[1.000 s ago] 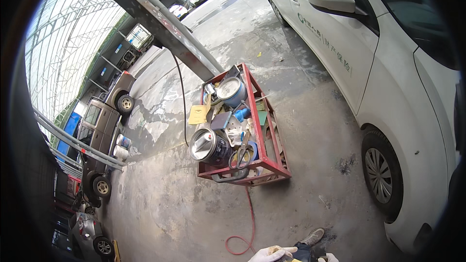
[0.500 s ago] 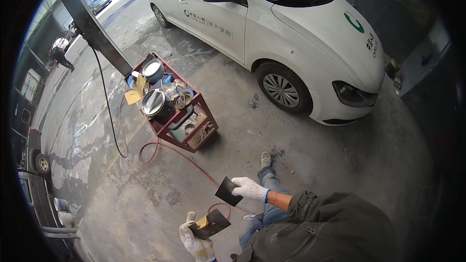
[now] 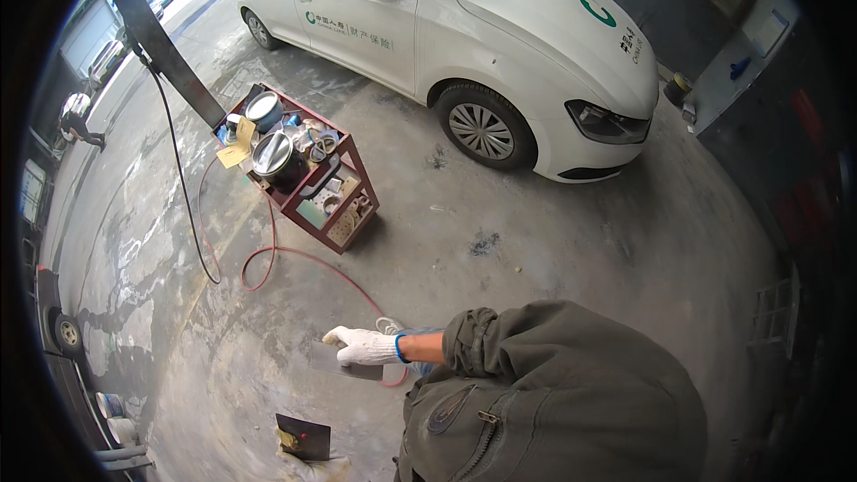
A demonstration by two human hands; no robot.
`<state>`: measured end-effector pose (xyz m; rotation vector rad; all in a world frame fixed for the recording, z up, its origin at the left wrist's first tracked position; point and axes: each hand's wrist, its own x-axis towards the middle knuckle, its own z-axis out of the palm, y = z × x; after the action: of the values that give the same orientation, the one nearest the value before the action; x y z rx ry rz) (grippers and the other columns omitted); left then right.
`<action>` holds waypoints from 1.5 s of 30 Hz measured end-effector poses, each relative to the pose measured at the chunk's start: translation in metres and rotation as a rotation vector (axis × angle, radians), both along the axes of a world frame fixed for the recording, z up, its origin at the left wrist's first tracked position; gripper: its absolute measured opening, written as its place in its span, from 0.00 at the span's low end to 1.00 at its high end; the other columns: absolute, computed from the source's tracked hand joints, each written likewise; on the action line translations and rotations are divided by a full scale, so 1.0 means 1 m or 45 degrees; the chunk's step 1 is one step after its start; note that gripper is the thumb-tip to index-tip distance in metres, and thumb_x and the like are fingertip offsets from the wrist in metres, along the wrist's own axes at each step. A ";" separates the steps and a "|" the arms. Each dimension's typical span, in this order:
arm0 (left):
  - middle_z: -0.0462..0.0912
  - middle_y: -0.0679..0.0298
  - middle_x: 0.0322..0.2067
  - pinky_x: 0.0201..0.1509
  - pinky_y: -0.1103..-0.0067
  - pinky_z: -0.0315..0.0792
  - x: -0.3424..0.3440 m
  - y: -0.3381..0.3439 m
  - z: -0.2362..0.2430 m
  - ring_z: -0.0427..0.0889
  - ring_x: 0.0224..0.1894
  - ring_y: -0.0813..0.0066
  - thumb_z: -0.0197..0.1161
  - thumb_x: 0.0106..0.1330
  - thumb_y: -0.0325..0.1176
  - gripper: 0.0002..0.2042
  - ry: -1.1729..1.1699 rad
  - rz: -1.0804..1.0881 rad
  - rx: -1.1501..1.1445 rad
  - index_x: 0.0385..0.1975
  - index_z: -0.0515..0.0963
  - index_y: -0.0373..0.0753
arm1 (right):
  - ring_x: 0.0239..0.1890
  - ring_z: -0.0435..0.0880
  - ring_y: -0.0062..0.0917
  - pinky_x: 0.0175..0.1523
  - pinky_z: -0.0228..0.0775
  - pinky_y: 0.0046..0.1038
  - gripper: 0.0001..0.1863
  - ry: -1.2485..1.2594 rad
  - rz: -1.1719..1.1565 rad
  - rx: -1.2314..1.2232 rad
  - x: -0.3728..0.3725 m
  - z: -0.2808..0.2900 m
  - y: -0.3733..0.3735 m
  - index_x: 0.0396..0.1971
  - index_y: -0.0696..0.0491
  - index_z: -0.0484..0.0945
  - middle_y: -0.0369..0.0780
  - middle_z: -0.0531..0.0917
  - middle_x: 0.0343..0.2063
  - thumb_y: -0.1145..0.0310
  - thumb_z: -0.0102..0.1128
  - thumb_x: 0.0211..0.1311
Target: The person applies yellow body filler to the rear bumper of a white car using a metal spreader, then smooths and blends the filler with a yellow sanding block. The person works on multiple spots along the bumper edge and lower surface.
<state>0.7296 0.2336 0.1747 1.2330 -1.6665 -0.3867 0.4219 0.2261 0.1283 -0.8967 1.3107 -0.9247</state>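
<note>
My left hand (image 3: 312,468), in a white glove, is low in the picture, with its fingers partly hidden. It grips a black rectangular scraper blade (image 3: 309,438) that carries a smear of yellow putty (image 3: 287,438) and a small red spot. Higher up and to the right, my right hand (image 3: 370,347), in a white glove with a blue cuff, is closed on a second dark flat scraper blade (image 3: 361,371). This blade is seen at a slant and partly covered by the hand. The two blades are apart.
A red trolley (image 3: 353,170) with cans and supplies stands ahead, left of centre. Beyond it is a white car (image 3: 536,62). A red hose (image 3: 312,253) loops over the floor near my feet. A black cable (image 3: 176,152) hangs from a post (image 3: 161,36). Another person (image 3: 82,129) is far left.
My right hand has moved left with its blade, which has turned flatter. My left hand has dropped lower and left, still holding the putty-smeared blade. The view has shifted.
</note>
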 end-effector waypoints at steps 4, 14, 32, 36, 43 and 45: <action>0.80 0.48 0.60 0.66 0.63 0.75 0.021 -0.053 0.010 0.81 0.59 0.55 0.66 0.72 0.29 0.24 0.049 0.056 0.183 0.66 0.70 0.32 | 0.66 0.77 0.40 0.69 0.67 0.35 0.45 -0.040 0.076 0.028 0.030 -0.014 -0.055 0.71 0.57 0.66 0.50 0.77 0.65 0.45 0.67 0.60; 0.84 0.48 0.56 0.67 0.66 0.74 0.091 -0.244 0.041 0.83 0.58 0.57 0.62 0.76 0.34 0.16 -0.042 0.095 0.388 0.54 0.79 0.29 | 0.44 0.78 0.27 0.40 0.73 0.30 0.40 -0.537 0.199 0.065 0.074 -0.003 -0.240 0.67 0.58 0.69 0.44 0.80 0.50 0.49 0.67 0.61; 0.87 0.61 0.41 0.51 0.77 0.79 0.208 -0.539 0.092 0.84 0.42 0.77 0.59 0.80 0.39 0.14 1.131 0.197 0.508 0.46 0.82 0.32 | 0.43 0.80 0.14 0.51 0.74 0.21 0.18 -0.506 -0.107 -0.374 0.243 0.112 -0.559 0.55 0.61 0.78 0.35 0.84 0.44 0.71 0.65 0.68; 0.87 0.64 0.41 0.53 0.79 0.76 0.263 -0.605 0.101 0.82 0.43 0.79 0.58 0.81 0.40 0.15 1.075 0.190 0.510 0.46 0.82 0.33 | 0.39 0.79 0.12 0.46 0.74 0.19 0.12 -0.350 -0.099 -0.449 0.328 0.136 -0.642 0.47 0.61 0.80 0.33 0.84 0.38 0.70 0.65 0.71; 0.85 0.65 0.41 0.53 0.79 0.75 0.298 -0.731 0.107 0.80 0.44 0.80 0.56 0.82 0.41 0.16 1.054 0.197 0.482 0.46 0.83 0.33 | 0.37 0.84 0.14 0.43 0.79 0.21 0.12 -0.270 -0.254 -0.427 0.418 0.135 -0.759 0.47 0.64 0.82 0.38 0.88 0.37 0.71 0.66 0.70; 0.84 0.66 0.42 0.54 0.79 0.73 0.301 -0.772 0.104 0.79 0.45 0.81 0.55 0.82 0.41 0.16 1.085 0.212 0.505 0.48 0.82 0.33 | 0.39 0.86 0.16 0.45 0.81 0.22 0.13 -0.356 -0.199 -0.325 0.440 0.132 -0.795 0.48 0.64 0.82 0.39 0.89 0.40 0.72 0.66 0.70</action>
<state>1.0304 -0.5383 0.2788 1.2237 -0.7692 -1.0089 0.8621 -0.5692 0.2604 -0.8309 1.0472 -1.3126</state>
